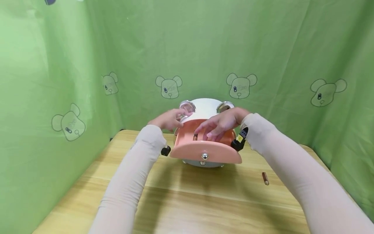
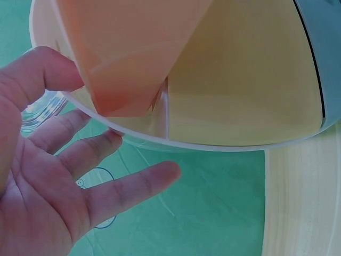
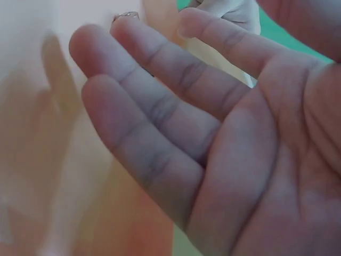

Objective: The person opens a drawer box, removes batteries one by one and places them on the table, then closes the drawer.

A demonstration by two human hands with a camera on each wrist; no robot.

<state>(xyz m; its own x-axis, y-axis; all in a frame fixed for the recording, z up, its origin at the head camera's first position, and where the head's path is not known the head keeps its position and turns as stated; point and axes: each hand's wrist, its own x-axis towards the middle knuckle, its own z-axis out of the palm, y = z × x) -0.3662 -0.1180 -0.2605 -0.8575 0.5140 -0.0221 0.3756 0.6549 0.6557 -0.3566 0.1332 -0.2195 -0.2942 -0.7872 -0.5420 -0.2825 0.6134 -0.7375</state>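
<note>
A clock-shaped box with a white body (image 1: 205,107) stands on the table, its salmon-pink drawer (image 1: 204,149) pulled out. Inside the drawer stands or leans a small brown cylinder (image 1: 195,137). My right hand (image 1: 220,123) reaches over the drawer, fingers extended, one fingertip right by the cylinder; whether it touches cannot be told. In the right wrist view those fingers lie nearly straight, with no object between them and the thumb. My left hand (image 1: 170,119) is at the box's left side, fingers spread, with fingertips (image 2: 114,137) at the white rim and the thumb beside the drawer wall.
Another small brown cylinder (image 1: 265,178) lies on the wooden table (image 1: 204,208) at the right. Two silver bell-like rounds (image 1: 187,106) top the box, and a round silver knob (image 1: 205,156) is on the drawer front. Green curtains (image 1: 204,48) hang behind and at both sides.
</note>
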